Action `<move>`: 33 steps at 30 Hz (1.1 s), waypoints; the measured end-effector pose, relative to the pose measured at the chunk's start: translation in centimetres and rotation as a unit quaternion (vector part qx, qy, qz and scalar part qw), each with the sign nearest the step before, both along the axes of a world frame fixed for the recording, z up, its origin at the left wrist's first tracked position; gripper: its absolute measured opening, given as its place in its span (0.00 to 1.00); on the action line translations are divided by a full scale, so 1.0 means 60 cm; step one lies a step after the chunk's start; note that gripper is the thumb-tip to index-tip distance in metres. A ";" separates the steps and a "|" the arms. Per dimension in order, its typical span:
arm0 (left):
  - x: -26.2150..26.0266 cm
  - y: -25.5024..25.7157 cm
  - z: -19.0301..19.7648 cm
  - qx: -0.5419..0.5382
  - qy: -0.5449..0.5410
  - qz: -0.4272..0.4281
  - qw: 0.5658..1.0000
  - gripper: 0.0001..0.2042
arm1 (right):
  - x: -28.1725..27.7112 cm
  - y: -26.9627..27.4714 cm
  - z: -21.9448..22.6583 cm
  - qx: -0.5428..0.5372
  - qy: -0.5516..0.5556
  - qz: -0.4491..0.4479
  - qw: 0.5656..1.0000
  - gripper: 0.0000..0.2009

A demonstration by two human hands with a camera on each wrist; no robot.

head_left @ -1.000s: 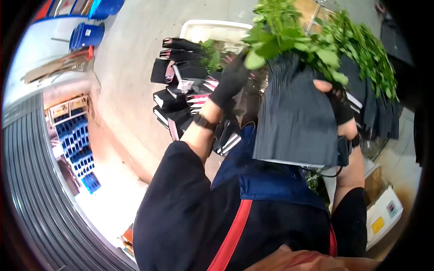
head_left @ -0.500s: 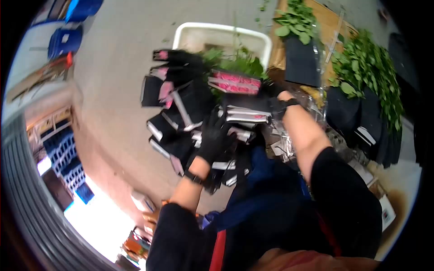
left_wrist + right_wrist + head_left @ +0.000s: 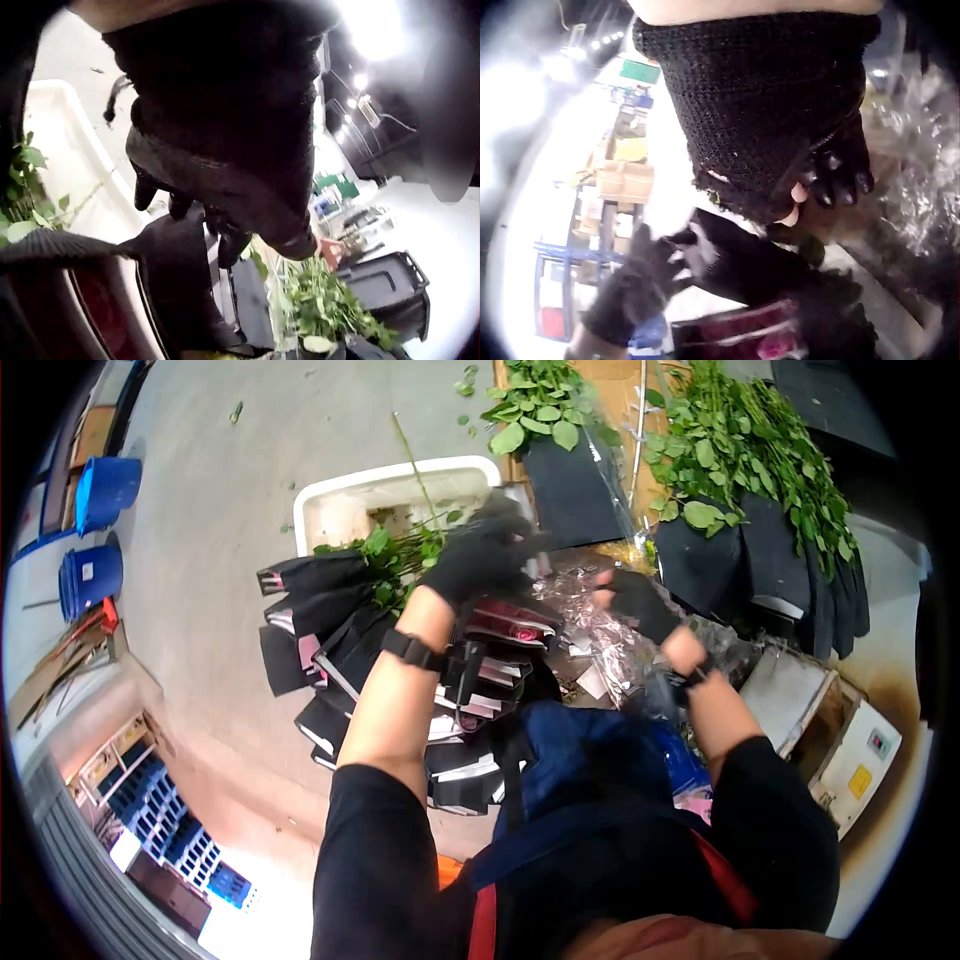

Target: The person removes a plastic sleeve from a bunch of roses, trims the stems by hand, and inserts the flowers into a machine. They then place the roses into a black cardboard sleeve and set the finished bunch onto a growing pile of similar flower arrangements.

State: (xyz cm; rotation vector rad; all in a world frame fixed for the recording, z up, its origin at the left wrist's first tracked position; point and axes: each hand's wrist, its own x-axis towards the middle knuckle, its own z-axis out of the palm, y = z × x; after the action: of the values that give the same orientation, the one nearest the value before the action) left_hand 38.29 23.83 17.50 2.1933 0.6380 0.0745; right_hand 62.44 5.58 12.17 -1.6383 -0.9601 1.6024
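Observation:
In the head view my left hand (image 3: 485,555), blurred in a black glove, hovers over the back of a pile of black-wrapped bunches. Its fingers (image 3: 146,193) hang down and apart in the left wrist view. A dark wrapper (image 3: 176,274) overlaps them, blurred where they meet it. My right hand (image 3: 640,605), gloved with bare fingertips showing, is above crumpled clear plastic (image 3: 610,650). In the right wrist view its fingers (image 3: 847,187) bend loosely around nothing. A bunch of pink roses (image 3: 515,625) in black wrapping tops the pile between the forearms.
A white tub (image 3: 315,510) with cut leafy stems stands behind the pile. At back right, leafy bunches in dark wrappers (image 3: 570,490) lie on cardboard, with more greenery (image 3: 740,450) beside them. A white box (image 3: 855,765) is at right, blue buckets (image 3: 90,575) far left.
The large dark-wrapped leafy bunch was in my hands a second ago. Both hands then came down at the pile; now the left has risen toward the back and the right has pulled away rightward.

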 end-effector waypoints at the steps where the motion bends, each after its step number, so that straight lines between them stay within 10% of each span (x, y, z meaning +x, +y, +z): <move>1: 0.018 -0.008 -0.002 0.060 -0.015 -0.031 0.998 0.14 | 0.019 0.003 0.045 0.034 -0.015 -0.033 0.999 0.06; 2: 0.026 -0.019 -0.004 0.116 -0.026 -0.063 0.991 0.14 | 0.043 0.019 0.082 0.053 -0.091 0.008 0.994 0.06; 5: 0.022 -0.025 0.003 -0.022 -0.052 0.194 0.979 0.13 | 0.028 0.104 0.150 0.111 -0.234 0.011 0.966 0.09; 8: -0.031 0.028 -0.091 -0.281 -0.187 0.522 0.784 0.11 | -0.037 0.180 0.091 0.196 -0.221 0.092 0.951 0.41; 9: -0.062 0.046 -0.130 -0.172 -0.109 0.505 0.839 0.10 | -0.074 0.212 0.119 0.107 -0.333 0.196 0.916 0.47; 13: -0.132 0.079 -0.244 -0.020 0.182 0.451 0.874 0.12 | -0.153 0.164 -0.006 0.116 -0.283 0.075 0.949 0.41; 17: -0.149 0.065 -0.401 -0.078 0.138 0.265 0.951 0.13 | -0.137 0.072 -0.017 0.191 -0.342 0.100 0.915 0.29; 19: -0.106 0.031 -0.338 0.175 0.234 0.101 0.951 0.12 | -0.109 0.032 -0.008 0.163 -0.311 0.104 0.930 0.29; 22: -0.104 -0.050 -0.340 0.137 0.232 0.249 0.931 0.08 | -0.101 -0.010 0.009 0.121 -0.286 0.088 0.946 0.28; 27: -0.174 -0.171 -0.314 0.081 0.281 0.216 0.931 0.19 | -0.123 -0.030 0.045 0.172 -0.319 0.114 0.925 0.26; 30: -0.121 -0.137 -0.292 -0.145 0.231 0.483 0.832 0.19 | -0.141 -0.024 0.056 0.255 -0.350 0.136 0.891 0.27; 33: -0.079 -0.090 -0.327 -0.148 0.319 0.336 0.874 0.20 | -0.147 -0.012 0.064 0.223 -0.388 0.156 0.880 0.28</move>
State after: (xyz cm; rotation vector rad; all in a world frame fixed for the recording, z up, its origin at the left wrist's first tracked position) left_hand 33.55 18.46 -2.11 1.5819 1.6478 -0.3812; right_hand 53.61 4.87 16.03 -1.8511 -1.9182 0.7442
